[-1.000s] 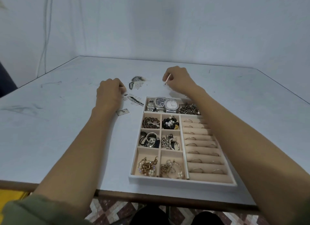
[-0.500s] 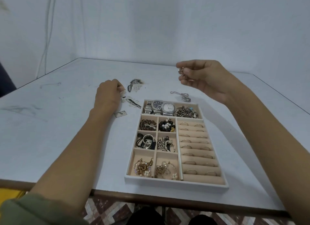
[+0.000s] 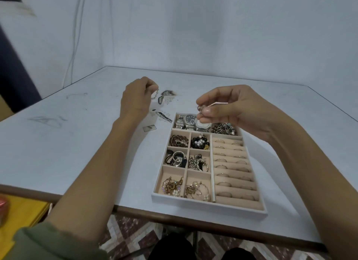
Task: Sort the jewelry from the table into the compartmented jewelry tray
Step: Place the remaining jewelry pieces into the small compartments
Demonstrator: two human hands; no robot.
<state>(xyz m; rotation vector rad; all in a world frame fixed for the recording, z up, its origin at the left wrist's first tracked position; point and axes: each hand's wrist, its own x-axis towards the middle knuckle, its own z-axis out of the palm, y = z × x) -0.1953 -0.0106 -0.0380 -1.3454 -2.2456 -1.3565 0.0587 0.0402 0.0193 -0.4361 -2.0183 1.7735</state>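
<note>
Small pieces, half-seen grips

The right grip [image 3: 232,112] pinches a piece [image 3: 200,108] too small to tell, and its fingers cover part of the watches [image 3: 188,120] in the tray [image 3: 209,204]. The left grip [image 3: 135,99] shows only its back, fingertips hidden; the thin chain [image 3: 156,94] hanging from it is blurred. Dark bits [image 3: 164,115] on the surface [image 3: 77,143] cannot be made out. The surface runs off both side edges, the sleeve [image 3: 48,242] off the bottom.

White tray [image 3: 209,204], beige lining; pale grey table [image 3: 77,143].
</note>
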